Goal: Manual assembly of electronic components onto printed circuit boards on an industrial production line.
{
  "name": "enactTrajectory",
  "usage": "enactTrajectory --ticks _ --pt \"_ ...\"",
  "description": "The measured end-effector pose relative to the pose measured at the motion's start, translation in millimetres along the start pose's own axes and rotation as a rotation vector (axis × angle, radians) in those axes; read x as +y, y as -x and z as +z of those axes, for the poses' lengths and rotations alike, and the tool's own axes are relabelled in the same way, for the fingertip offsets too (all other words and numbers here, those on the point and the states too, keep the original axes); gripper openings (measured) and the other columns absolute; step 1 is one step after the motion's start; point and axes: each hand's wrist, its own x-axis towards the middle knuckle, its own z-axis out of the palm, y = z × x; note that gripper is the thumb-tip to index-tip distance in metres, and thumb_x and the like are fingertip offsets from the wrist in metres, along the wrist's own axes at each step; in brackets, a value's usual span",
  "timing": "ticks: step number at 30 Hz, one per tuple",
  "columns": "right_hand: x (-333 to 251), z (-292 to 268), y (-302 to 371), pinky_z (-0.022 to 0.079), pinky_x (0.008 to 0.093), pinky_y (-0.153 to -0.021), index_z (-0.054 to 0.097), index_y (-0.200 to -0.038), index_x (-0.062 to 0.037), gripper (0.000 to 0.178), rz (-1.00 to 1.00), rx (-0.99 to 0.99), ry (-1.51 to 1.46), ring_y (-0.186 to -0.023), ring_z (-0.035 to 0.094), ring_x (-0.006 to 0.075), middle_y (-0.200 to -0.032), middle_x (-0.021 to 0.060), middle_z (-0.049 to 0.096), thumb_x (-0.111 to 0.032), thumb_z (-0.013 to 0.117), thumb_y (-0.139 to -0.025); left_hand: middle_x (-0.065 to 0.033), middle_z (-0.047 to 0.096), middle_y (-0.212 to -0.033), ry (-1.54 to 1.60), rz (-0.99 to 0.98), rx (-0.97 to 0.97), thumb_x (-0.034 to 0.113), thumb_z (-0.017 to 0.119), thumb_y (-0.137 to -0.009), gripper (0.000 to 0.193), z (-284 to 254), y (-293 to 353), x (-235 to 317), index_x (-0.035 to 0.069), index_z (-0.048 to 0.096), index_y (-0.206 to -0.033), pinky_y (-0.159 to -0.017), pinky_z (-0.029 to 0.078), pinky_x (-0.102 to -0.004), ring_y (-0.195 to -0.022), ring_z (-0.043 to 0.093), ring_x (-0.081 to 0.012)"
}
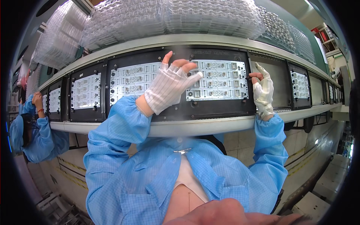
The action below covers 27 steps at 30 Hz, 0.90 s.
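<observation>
My left hand (168,86), in a white striped glove with some fingertips bare, hovers with spread fingers over a black carrier tray (217,108). Its lower finger reaches over the left edge of a white circuit board panel (217,80) with rows of small parts. At the tray's right edge is my right hand (263,90), gloved in white, one finger stretched up and bare fingertips pointing at the edge; I cannot tell whether they touch it. Another white board panel (131,80) lies left of my left hand, partly covered by it.
A conveyor rail (210,125) runs along the near side. More black trays with boards (86,90) line up left, and another tray (300,84) right. Stacked clear plastic trays (210,18) stand behind. At far left a co-worker in blue (41,131) has hands near the line.
</observation>
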Motion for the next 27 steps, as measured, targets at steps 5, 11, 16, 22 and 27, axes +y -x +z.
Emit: enactTrajectory --ticks 5,11,16,22,27 --pt "7.4 1.6 -0.3 0.052 0.0329 -0.077 0.060 -0.132 -0.0053 0.040 -0.036 0.028 0.053 -0.080 0.064 0.0165 -0.097 0.0062 0.073 -0.006 0.061 -0.092 -0.0035 0.055 -0.129 0.039 0.052 -0.079 0.005 0.073 -0.069 0.057 -6.3 7.9 9.2 0.023 0.066 -0.122 -0.119 0.023 -0.0649 -0.122 0.053 -0.0250" --pt "3.1 2.2 -0.6 0.051 0.0345 -0.087 0.064 -0.126 -0.0039 0.035 -0.026 -0.002 0.172 -0.093 0.065 0.0210 -0.099 0.0078 0.073 -0.006 0.061 -0.091 -0.0036 0.055 -0.130 0.012 0.063 -0.073 0.006 0.072 -0.069 0.056 0.5 8.9 13.9 0.022 0.066 -0.122 -0.119 0.021 -0.0664 -0.123 0.053 -0.0252" --pt "5.0 2.1 -1.1 0.052 0.0333 -0.086 0.064 -0.127 -0.0041 0.036 0.043 0.038 0.096 -0.094 0.066 0.0194 -0.098 0.0077 0.073 -0.005 0.061 -0.092 -0.0042 0.055 -0.131 0.042 0.049 -0.059 0.007 0.072 -0.071 0.054 -6.7 16.1 15.7 0.022 0.066 -0.122 -0.119 0.021 -0.0669 -0.123 0.053 -0.0259" --pt "6.5 3.7 0.9 0.052 0.0353 -0.092 0.061 -0.130 -0.0033 0.040 -0.012 0.056 0.130 -0.100 0.066 0.0221 -0.108 0.0106 0.071 -0.002 0.058 -0.090 -0.0044 0.057 -0.130 0.039 0.153 -0.067 0.010 0.068 -0.075 0.051 0.2 22.6 20.0 0.021 0.064 -0.125 -0.118 0.022 -0.0673 -0.122 0.054 -0.0261" --pt "-2.4 1.0 2.8 0.047 0.0408 -0.102 0.059 -0.132 -0.0037 0.052 -0.214 0.015 0.292 -0.116 0.060 0.0309 -0.124 0.0162 0.064 0.004 0.053 -0.082 -0.0070 0.062 -0.116 0.084 0.113 -0.004 0.013 0.064 -0.077 0.048 -18.1 20.3 19.0 0.017 0.064 -0.125 -0.115 0.027 -0.0647 -0.115 0.057 -0.0264"
